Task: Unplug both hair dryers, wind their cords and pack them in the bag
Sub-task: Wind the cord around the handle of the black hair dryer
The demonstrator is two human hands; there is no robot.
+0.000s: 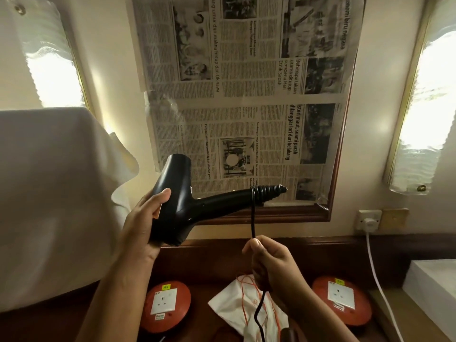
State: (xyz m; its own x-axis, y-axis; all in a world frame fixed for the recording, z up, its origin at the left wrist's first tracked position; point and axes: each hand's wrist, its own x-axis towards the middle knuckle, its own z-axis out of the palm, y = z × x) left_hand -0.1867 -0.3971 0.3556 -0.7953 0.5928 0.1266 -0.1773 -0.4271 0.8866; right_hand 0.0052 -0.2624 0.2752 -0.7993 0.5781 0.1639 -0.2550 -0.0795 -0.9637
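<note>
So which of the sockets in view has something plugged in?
The wall socket at right, holding a white plug. Both red socket discs on the counter are empty.

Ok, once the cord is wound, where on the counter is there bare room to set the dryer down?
Bare dark wood shows between the left red socket disc and the white bag, and behind both discs along the back ledge. The middle is crowded: the bag with orange string lies under the right hand. The white cable crosses beside the right disc.
</note>
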